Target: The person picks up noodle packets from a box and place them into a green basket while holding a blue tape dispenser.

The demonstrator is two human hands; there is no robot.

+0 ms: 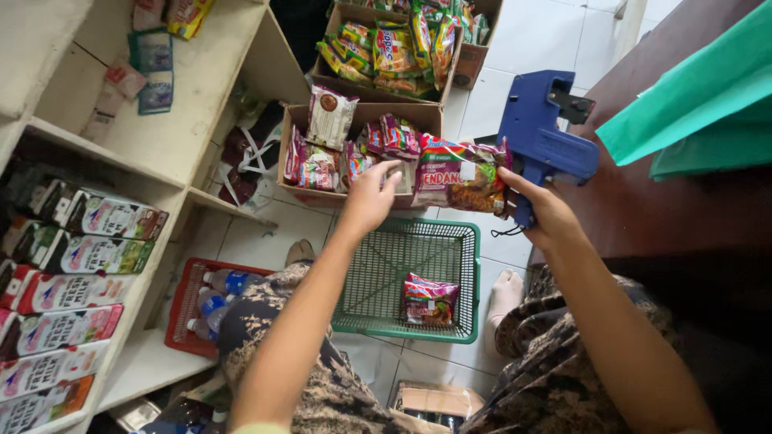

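Note:
My right hand (544,210) grips the handle of a blue price-label gun (544,135) and pinches the edge of a red and green noodle packet (460,174) held in the air. My left hand (371,196) reaches forward with fingers spread, touching the packets at the near edge of a cardboard box (363,117) of snack and noodle packets. Below the hands stands a green plastic basket (474,265) on the tiled floor, with one noodle packet (431,300) lying inside it.
A second cardboard box (469,63) of packets sits farther back. White shelves (121,161) at left carry cartons and sachets. A red basket (183,299) holds water bottles. A dark brown table (667,201) with green bags (700,96) stands at right.

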